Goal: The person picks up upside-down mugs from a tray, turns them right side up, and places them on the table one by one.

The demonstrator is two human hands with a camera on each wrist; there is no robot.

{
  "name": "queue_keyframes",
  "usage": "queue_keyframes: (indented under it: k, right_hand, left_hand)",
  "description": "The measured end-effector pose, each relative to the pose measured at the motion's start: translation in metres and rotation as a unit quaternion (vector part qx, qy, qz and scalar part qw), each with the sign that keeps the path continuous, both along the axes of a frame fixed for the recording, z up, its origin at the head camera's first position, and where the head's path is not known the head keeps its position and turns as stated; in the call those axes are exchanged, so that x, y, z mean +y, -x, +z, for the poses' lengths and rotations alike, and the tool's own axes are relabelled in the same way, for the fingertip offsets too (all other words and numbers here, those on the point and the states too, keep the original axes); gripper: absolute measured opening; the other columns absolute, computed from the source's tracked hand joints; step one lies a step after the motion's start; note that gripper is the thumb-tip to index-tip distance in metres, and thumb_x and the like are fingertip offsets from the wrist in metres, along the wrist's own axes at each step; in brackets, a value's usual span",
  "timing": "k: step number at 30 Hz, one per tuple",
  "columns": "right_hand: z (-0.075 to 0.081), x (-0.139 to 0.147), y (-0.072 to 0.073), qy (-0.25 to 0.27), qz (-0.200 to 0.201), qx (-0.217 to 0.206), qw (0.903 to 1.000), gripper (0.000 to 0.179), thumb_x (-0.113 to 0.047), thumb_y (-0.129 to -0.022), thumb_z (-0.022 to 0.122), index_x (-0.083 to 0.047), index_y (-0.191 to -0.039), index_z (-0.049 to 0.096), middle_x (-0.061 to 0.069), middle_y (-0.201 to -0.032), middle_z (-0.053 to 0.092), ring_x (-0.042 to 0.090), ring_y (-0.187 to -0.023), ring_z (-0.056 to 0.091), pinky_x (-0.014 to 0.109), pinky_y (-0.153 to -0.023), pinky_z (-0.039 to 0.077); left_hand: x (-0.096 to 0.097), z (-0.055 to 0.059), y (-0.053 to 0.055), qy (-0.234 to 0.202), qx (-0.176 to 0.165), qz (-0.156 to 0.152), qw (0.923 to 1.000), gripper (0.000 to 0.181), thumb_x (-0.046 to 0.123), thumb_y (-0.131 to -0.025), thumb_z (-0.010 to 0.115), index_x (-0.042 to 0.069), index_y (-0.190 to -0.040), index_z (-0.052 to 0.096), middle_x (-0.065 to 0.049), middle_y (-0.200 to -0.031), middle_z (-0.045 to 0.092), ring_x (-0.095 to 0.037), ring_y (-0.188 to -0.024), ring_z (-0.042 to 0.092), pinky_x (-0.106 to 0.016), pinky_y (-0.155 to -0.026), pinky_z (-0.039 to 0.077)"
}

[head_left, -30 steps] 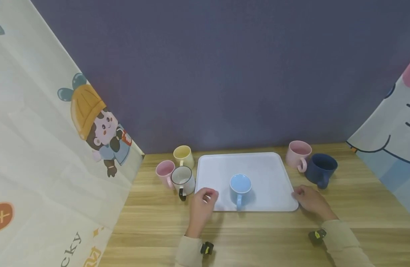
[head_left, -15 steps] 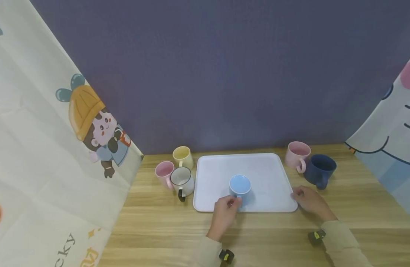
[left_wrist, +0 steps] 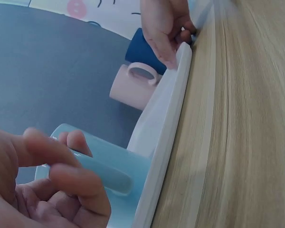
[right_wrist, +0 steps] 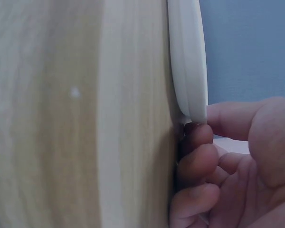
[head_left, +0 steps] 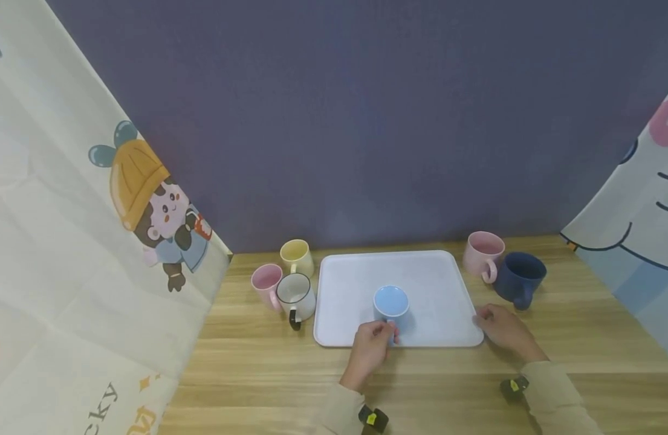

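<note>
A light blue mug (head_left: 390, 299) stands upright on the front part of a white tray (head_left: 350, 272), its handle facing the person. My left hand (head_left: 369, 349) pinches that handle; in the left wrist view the thumb and fingers close about the mug's handle (left_wrist: 107, 175). At the tray's front right corner is my right hand (head_left: 506, 332). Its thumb lies on top of the tray rim (right_wrist: 189, 61) and its curled fingers reach beneath, as the right wrist view shows. The mug hides some of the left fingertips in the head view.
Left of the tray stand a yellow mug (head_left: 297, 258), a pink mug (head_left: 266, 279) and a white mug (head_left: 295, 297) with black handle. Another pink mug (head_left: 482, 254) and a navy mug (head_left: 520, 278) are on the right. A dark wall panel (head_left: 366, 121) rises behind the wooden table (head_left: 246, 374).
My left hand has moved right from the tray's front left edge and taken hold of the light blue mug's handle. The right hand has stayed at the tray corner.
</note>
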State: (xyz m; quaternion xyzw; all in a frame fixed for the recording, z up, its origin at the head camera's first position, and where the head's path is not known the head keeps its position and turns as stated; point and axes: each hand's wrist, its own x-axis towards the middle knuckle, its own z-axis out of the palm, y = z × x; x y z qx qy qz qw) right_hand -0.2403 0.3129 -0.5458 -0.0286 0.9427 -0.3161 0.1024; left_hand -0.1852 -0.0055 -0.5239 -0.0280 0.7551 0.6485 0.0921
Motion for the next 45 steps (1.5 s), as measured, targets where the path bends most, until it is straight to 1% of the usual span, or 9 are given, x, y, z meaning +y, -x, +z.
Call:
queue_keyframes:
  k: [4,10,14,18,24,30,35,40,45]
  right_hand:
    - [-0.002,0.0,0.0,-0.001,0.0,0.006,1.0,0.034,-0.029,-0.104,0.052,0.002,-0.108,0.064,0.018,-0.102,0.069,0.031,-0.092,0.064,0.049,-0.08,0.051]
    - [-0.003,0.001,0.0,-0.003,0.001,0.009,1.0,0.033,-0.029,-0.104,0.052,0.001,-0.107,0.064,0.016,-0.1,0.068,0.029,-0.09,0.063,0.046,-0.078,0.05]
    - [-0.003,0.001,0.0,-0.005,0.001,0.007,1.0,0.034,-0.031,-0.104,0.052,0.001,-0.108,0.064,0.017,-0.101,0.068,0.03,-0.091,0.063,0.048,-0.079,0.05]
    - [-0.003,0.002,0.0,-0.006,-0.001,0.001,1.0,0.036,-0.032,-0.104,0.051,0.002,-0.11,0.063,0.017,-0.103,0.068,0.03,-0.092,0.063,0.048,-0.08,0.05]
    - [-0.004,0.003,0.0,-0.004,0.0,0.004,1.0,0.036,-0.033,-0.105,0.051,0.001,-0.11,0.064,0.016,-0.102,0.069,0.028,-0.091,0.063,0.043,-0.078,0.049]
    - [-0.003,0.001,0.001,0.003,-0.005,0.002,1.0,0.038,-0.033,-0.105,0.052,0.002,-0.112,0.065,0.015,-0.102,0.07,0.026,-0.091,0.063,0.044,-0.078,0.05]
    - [-0.003,-0.002,0.0,0.008,-0.009,0.001,0.9999,0.036,-0.032,-0.104,0.053,0.002,-0.111,0.065,0.015,-0.101,0.07,0.026,-0.09,0.063,0.044,-0.078,0.05]
    - [-0.005,-0.002,0.0,0.001,-0.009,0.005,0.9999,0.034,-0.03,-0.104,0.053,0.001,-0.111,0.065,0.014,-0.1,0.069,0.026,-0.089,0.063,0.044,-0.078,0.05]
    - [-0.004,0.001,0.0,-0.003,-0.011,0.002,0.9999,0.036,-0.032,-0.104,0.053,0.001,-0.112,0.064,0.015,-0.102,0.069,0.027,-0.09,0.063,0.045,-0.079,0.05]
  left_hand:
    - [0.002,0.001,-0.001,-0.021,-0.015,0.005,0.9997,0.036,0.027,-0.105,0.056,-0.005,-0.098,0.071,0.001,-0.078,0.069,-0.006,-0.049,0.048,-0.019,-0.048,0.04]
    - [0.004,0.003,-0.003,-0.015,-0.012,0.017,0.9997,0.035,0.027,-0.105,0.056,-0.005,-0.097,0.07,-0.002,-0.08,0.07,-0.008,-0.05,0.053,-0.019,-0.05,0.044]
    - [0.003,0.006,-0.003,0.003,0.011,0.025,0.9996,0.032,0.025,-0.105,0.057,-0.002,-0.091,0.07,-0.001,-0.078,0.068,-0.009,-0.05,0.056,-0.021,-0.05,0.045]
    - [0.002,0.007,0.0,0.017,0.041,0.034,0.9984,0.03,0.02,-0.104,0.058,-0.003,-0.088,0.069,0.001,-0.075,0.067,-0.008,-0.047,0.058,-0.022,-0.049,0.047]
    - [-0.002,0.008,0.006,0.034,0.054,0.045,0.9969,0.03,0.019,-0.104,0.059,-0.004,-0.088,0.069,0.002,-0.074,0.066,-0.007,-0.047,0.057,-0.021,-0.048,0.046]
    - [-0.003,0.012,0.011,0.047,0.074,0.054,0.9947,0.031,0.02,-0.103,0.061,-0.005,-0.086,0.069,-0.003,-0.073,0.069,-0.007,-0.049,0.056,-0.021,-0.049,0.047]
    - [-0.002,0.019,0.015,0.057,0.094,0.072,0.9913,0.029,0.019,-0.102,0.061,-0.003,-0.085,0.069,-0.002,-0.071,0.067,-0.007,-0.054,0.054,-0.022,-0.052,0.048]
    - [-0.001,0.028,0.021,0.056,0.108,0.079,0.9894,0.029,0.018,-0.103,0.061,-0.002,-0.083,0.07,-0.001,-0.07,0.066,-0.007,-0.052,0.052,-0.022,-0.05,0.046]
    - [0.0,0.041,0.028,0.087,0.148,0.093,0.9807,0.03,0.019,-0.102,0.063,0.004,-0.077,0.069,0.0,-0.068,0.065,-0.005,-0.059,0.052,-0.021,-0.057,0.045]
